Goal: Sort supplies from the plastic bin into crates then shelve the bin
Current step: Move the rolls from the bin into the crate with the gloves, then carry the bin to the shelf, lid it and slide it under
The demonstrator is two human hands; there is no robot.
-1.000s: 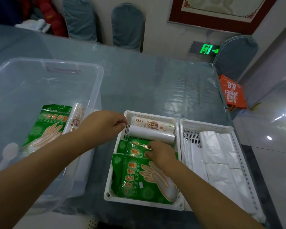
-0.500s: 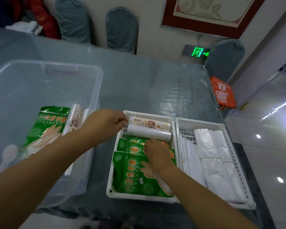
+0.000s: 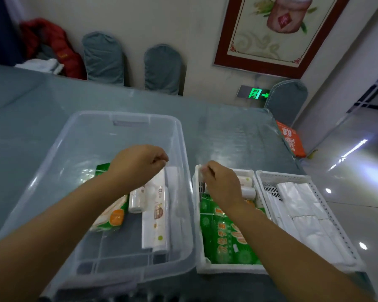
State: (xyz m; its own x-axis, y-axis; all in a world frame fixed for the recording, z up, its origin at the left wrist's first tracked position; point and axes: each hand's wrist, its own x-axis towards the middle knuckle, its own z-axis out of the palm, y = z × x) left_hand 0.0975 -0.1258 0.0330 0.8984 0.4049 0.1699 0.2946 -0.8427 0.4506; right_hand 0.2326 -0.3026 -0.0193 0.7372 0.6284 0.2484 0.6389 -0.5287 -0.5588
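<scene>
The clear plastic bin (image 3: 183, 149) stands on the table on the left. In it lie a green glove pack (image 3: 116, 216), a small white roll (image 3: 136, 201) and a long white pack (image 3: 155, 225). My left hand (image 3: 140, 164) hovers over the bin's middle, fingers curled with nothing in them. Right of the bin, the white left crate (image 3: 227, 268) holds green glove packs (image 3: 225, 236) and white rolls (image 3: 248, 191). My right hand (image 3: 220, 184) is above this crate's far-left corner, fingers curled and seemingly empty. The right crate (image 3: 286, 175) holds folded white bags (image 3: 303, 214).
Grey-covered chairs (image 3: 163, 68) stand along the table's far side, and another (image 3: 288, 99) at the far right corner. An orange bag (image 3: 290, 138) hangs by the table's right edge. A red jacket (image 3: 50, 44) lies at the far left. Glossy floor is on the right.
My right hand has lifted off the glove packs and moved to the crate's far-left corner. My left hand has shifted from the crate's edge to above the bin. The view has swung left.
</scene>
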